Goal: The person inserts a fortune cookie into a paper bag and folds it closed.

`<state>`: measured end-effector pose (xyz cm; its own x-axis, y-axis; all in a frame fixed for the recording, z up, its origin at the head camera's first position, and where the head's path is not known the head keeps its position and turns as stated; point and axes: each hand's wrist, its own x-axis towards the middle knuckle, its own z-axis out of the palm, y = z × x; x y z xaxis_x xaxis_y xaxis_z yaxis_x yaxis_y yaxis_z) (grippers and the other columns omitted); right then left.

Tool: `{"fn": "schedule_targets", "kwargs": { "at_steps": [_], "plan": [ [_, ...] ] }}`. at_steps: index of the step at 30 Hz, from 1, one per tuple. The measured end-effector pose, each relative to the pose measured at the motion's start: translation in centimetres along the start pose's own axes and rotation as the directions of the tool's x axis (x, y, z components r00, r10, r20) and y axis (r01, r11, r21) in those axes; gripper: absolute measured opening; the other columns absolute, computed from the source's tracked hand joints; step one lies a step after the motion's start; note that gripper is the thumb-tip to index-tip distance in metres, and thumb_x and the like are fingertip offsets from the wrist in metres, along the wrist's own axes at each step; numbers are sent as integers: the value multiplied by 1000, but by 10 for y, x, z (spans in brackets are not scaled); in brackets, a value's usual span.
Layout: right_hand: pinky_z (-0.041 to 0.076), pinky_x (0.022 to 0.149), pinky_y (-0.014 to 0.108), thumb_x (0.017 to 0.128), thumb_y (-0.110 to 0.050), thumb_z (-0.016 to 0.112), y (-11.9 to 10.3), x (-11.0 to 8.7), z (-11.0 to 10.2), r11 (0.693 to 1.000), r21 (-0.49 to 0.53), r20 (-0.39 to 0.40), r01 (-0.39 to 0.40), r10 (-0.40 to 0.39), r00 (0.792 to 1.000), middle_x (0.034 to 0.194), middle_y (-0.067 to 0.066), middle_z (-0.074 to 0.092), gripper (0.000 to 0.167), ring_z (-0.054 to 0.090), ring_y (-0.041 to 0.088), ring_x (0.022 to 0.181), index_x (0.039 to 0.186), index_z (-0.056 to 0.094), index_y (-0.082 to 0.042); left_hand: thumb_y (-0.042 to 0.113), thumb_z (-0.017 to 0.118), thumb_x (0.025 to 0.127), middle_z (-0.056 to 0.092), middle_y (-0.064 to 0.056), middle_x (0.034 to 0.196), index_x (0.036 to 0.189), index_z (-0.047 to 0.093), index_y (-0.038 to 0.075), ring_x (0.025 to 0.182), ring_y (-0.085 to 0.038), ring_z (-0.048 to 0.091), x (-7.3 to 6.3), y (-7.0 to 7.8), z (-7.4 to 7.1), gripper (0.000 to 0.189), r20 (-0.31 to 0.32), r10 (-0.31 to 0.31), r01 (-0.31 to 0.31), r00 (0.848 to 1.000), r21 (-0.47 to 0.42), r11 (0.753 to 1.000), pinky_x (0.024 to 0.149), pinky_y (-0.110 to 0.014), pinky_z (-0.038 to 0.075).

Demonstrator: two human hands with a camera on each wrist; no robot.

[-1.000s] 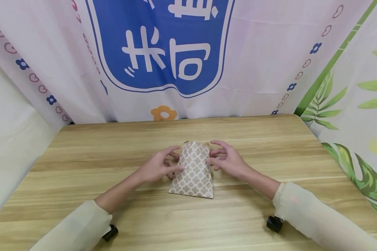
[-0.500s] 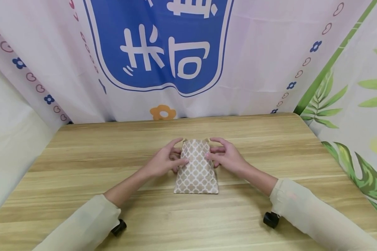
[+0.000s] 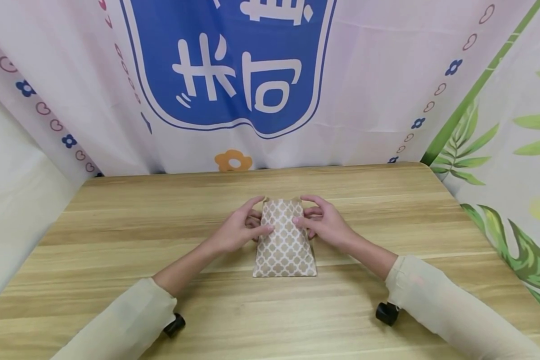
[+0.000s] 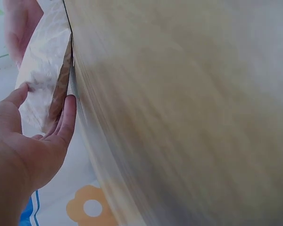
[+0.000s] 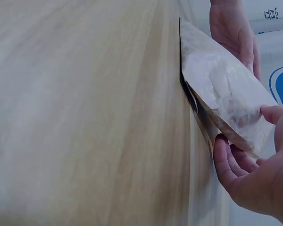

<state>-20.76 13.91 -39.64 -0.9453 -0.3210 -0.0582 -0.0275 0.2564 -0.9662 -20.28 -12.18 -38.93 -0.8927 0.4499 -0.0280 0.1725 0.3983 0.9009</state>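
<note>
A flattish beige paper bag (image 3: 284, 245) with a white quatrefoil pattern is raised at its far end, and its near edge meets the table. Along its left side my left hand (image 3: 237, 229) grips it, thumb on the patterned face and fingers at the side and underneath. My right hand (image 3: 326, 225) holds the opposite side the same way. In the left wrist view, the bag (image 4: 45, 61) shows a brown side fold beside the left fingers (image 4: 68, 120). The right wrist view has the right fingers (image 5: 222, 157) under the bag's (image 5: 226, 89) lower edge. What is inside is hidden.
The wood-grain table (image 3: 117, 240) extends around the bag. Behind its far edge hangs a white curtain (image 3: 364, 100) with a blue emblem. A leaf-printed cloth (image 3: 522, 165) hangs at the right. Black wrist devices (image 3: 387, 313) sit under both sleeves.
The bag has turned straighter and shifted slightly right, with its far end a little farther from me. My left hand has moved right and forward with it; the right hand has barely moved.
</note>
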Motion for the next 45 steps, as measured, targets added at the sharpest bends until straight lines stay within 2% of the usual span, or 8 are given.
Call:
{"fn": "schedule_targets", "kwargs": {
  "at_steps": [8, 16, 20, 24, 29, 35, 38, 45],
  "plan": [
    [60, 64, 29, 97, -7, 73, -5, 1, -1, 1000, 18, -13, 21, -20, 1000, 124, 27, 61, 73, 63, 18, 70, 158, 34, -1, 20, 76, 97, 60, -26, 137, 164, 22, 7, 116, -35, 68, 4, 3, 1, 87, -28, 29, -29, 999, -15, 999, 92, -39, 60],
    [61, 68, 29, 95, -3, 73, -9, -1, -3, 992, 7, -37, 130, -130, 991, 128, 28, 60, 73, 70, 22, 88, 157, 35, -2, 15, 77, 96, 57, -27, 138, 163, 26, 9, 118, -37, 67, 7, 8, 4, 85, -71, 66, -70, 995, -53, 996, 94, -39, 60],
    [61, 78, 27, 93, -3, 76, -13, -3, -3, 979, -50, -77, 199, -203, 976, 126, 25, 61, 73, 70, 29, 100, 156, 39, -5, 9, 78, 94, 58, -27, 136, 163, 28, 9, 116, -37, 67, 7, 12, 3, 85, -104, 130, -140, 986, -86, 986, 93, -37, 60],
    [60, 82, 27, 91, -2, 79, -17, -7, -4, 956, -98, -109, 276, -286, 952, 125, 24, 61, 76, 67, 31, 103, 155, 40, -6, 3, 79, 91, 59, -27, 134, 161, 32, 8, 111, -37, 69, 7, 16, 3, 84, -145, 230, -242, 962, -71, 968, 91, -37, 61],
    [60, 78, 27, 87, 2, 81, -22, -9, -6, 896, -167, -122, 411, -433, 893, 125, 24, 61, 75, 66, 33, 100, 152, 43, -2, 0, 82, 87, 59, -28, 136, 155, 40, 3, 105, -37, 71, 5, 21, 3, 80, -179, 358, -359, 916, 29, 933, 88, -40, 62],
    [63, 71, 34, 82, 8, 83, -27, -11, -7, 759, -281, -85, 587, -629, 773, 129, 23, 63, 66, 71, 32, 94, 140, 53, 5, -2, 85, 83, 58, -27, 139, 145, 48, -3, 108, -39, 70, 2, 26, 1, 72, -188, 499, -470, 846, 179, 864, 88, -40, 62],
    [63, 69, 37, 80, 9, 84, -28, -11, -8, 703, -330, -62, 630, -682, 729, 130, 24, 63, 63, 72, 31, 90, 136, 55, 8, -2, 86, 81, 61, -26, 133, 141, 50, -6, 106, -40, 71, 0, 27, 0, 70, -184, 543, -505, 819, 219, 835, 86, -40, 63],
    [63, 68, 41, 77, 5, 87, -33, -13, -11, 613, -448, -1, 651, -729, 685, 124, 23, 66, 60, 69, 32, 91, 130, 59, 9, 2, 91, 77, 68, -23, 122, 137, 51, -5, 99, -36, 72, -2, 28, -3, 72, -180, 607, -533, 774, 332, 778, 81, -38, 63]
  ]
}}
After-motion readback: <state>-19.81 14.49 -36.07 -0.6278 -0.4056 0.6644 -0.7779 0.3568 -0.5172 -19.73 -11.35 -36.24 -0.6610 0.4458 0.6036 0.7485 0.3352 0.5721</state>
